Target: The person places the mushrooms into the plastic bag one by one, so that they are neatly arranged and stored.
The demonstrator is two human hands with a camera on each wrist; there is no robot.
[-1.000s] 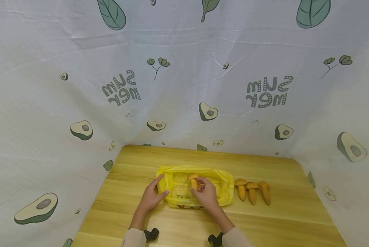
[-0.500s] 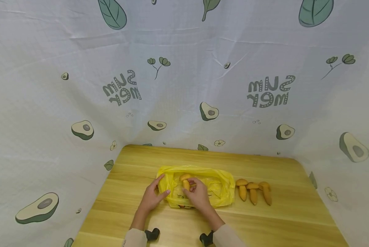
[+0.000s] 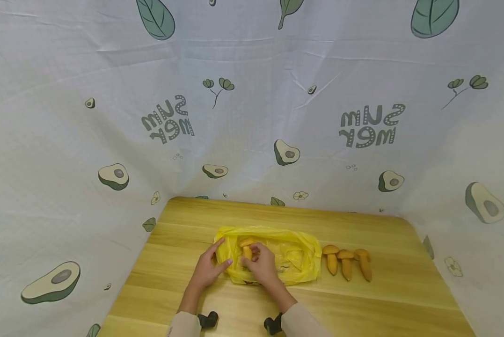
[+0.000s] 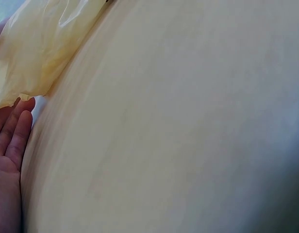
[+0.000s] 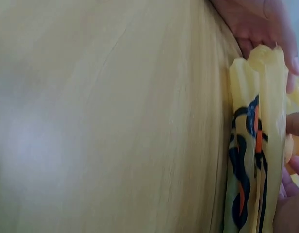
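A yellow plastic bag (image 3: 306,262) lies with its wide mouth facing up on the wooden table. My left hand (image 3: 207,269) holds the bag's left end, thumb and index finger spread along the rim; in the left wrist view its other fingers (image 4: 22,131) touch the plastic from outside. My right hand (image 3: 263,264) pinches an orange-yellow mushroom (image 3: 246,248) by the stem, cap away from me, within the bag's mouth near the left end. The right wrist view shows only part of that mushroom behind the bag's printed side (image 5: 251,160).
Three more mushrooms (image 3: 346,264) lie in a row on the table (image 3: 382,299), just right of the bag. A white cloth (image 3: 243,117) printed with avocados and leaves hangs behind and at both sides. Black devices (image 3: 208,320) are worn at both wrists.
My right hand has moved left inside the bag's mouth, carrying the mushroom toward the left end. My left hand has stayed on the bag. The three mushrooms at the right have not moved.
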